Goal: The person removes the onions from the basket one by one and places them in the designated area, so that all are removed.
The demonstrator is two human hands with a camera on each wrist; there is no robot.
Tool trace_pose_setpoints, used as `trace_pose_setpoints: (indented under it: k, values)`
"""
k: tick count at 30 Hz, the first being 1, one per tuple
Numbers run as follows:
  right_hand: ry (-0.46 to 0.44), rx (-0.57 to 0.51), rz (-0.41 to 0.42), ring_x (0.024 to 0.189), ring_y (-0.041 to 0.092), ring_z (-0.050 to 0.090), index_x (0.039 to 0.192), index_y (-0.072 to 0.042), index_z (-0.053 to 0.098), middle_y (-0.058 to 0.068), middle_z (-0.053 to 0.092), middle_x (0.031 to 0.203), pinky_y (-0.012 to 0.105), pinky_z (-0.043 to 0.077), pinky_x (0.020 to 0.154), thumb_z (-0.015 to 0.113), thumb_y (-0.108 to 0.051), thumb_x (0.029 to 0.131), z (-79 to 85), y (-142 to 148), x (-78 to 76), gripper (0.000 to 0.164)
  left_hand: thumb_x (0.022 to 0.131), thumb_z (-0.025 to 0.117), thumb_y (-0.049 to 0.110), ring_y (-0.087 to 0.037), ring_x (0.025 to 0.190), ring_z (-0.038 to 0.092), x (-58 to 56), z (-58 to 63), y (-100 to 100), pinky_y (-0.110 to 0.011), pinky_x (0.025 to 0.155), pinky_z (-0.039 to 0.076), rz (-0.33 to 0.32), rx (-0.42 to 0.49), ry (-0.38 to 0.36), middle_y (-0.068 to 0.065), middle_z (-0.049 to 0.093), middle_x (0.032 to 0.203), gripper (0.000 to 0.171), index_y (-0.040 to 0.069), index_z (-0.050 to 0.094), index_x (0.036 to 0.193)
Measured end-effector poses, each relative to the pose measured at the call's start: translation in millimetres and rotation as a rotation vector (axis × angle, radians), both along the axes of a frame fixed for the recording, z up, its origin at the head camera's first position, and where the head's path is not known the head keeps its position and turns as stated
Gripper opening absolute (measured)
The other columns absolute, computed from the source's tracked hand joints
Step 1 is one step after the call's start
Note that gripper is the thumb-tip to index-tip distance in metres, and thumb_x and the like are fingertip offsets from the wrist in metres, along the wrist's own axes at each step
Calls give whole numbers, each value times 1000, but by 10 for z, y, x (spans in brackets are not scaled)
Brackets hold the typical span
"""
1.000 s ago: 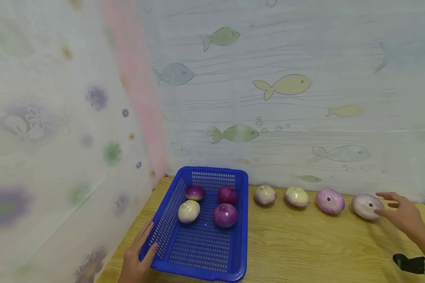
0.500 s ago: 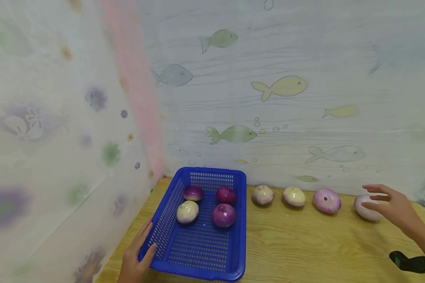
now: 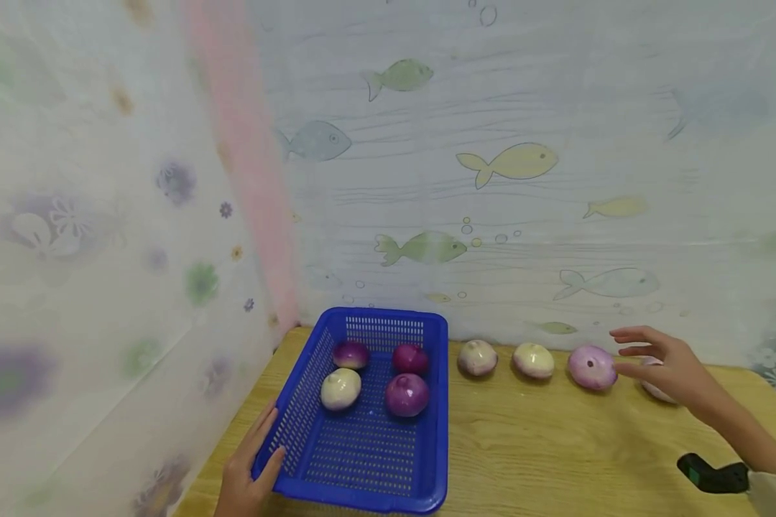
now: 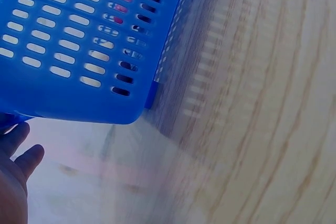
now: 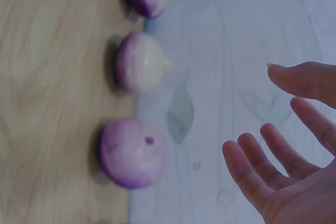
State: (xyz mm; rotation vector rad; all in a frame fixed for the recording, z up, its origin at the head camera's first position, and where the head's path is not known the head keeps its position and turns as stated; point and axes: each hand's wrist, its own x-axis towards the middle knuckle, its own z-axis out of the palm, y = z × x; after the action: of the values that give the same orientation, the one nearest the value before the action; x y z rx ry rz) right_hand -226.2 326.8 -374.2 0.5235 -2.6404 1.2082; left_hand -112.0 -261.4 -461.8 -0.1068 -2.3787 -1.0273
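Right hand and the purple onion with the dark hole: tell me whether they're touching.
Apart. The right wrist view shows it: pale wall is visible between the right hand and the purple onion.

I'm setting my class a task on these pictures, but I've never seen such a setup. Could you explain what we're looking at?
There is no machine here: a person works with two bare hands. The wide picture comes from a camera worn on the head, looking forward and down. The other two come from cameras on the left and right wrists, so the scene looks turned. On the wood-grained table stands a blue plastic basket with four onions inside; four more onions lie in a row to its right, along the fish-patterned wall. The left hand rests at the basket's near left corner. The right hand hovers near the row's right end, holding nothing.
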Motion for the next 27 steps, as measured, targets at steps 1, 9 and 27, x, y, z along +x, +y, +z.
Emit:
trace_pose_setpoints:
  k: [1, 9, 27]
  values:
    - [6, 0, 12, 95, -10, 53, 127, -9, 52, -30, 49, 112, 20, 51, 68, 67, -10, 88, 12, -50, 3, 42, 87, 65, 6, 13, 126, 30, -3, 1, -2, -1, 97, 23, -2, 3, 3, -9, 45, 142, 53, 6, 49, 137]
    - [-25, -68, 136, 99, -4, 55, 127, -5, 52, -24, 50, 119, 25, 53, 69, 67, -6, 87, 89, -408, 45, 43, 82, 68, -2, 6, 128, 35, -32, -31, -14, -4, 99, 25, -61, -9, 137, -15, 48, 139, 58, 5, 51, 136]
    - [-136, -159, 301, 104, 10, 57, 125, -5, 54, 18, 50, 127, 32, 55, 75, 72, -12, 84, 170, -1146, 14, 45, 84, 66, 0, 11, 126, 33, -11, -8, -1, -2, 97, 24, -21, -20, 104, -15, 48, 139, 54, 4, 51, 135]
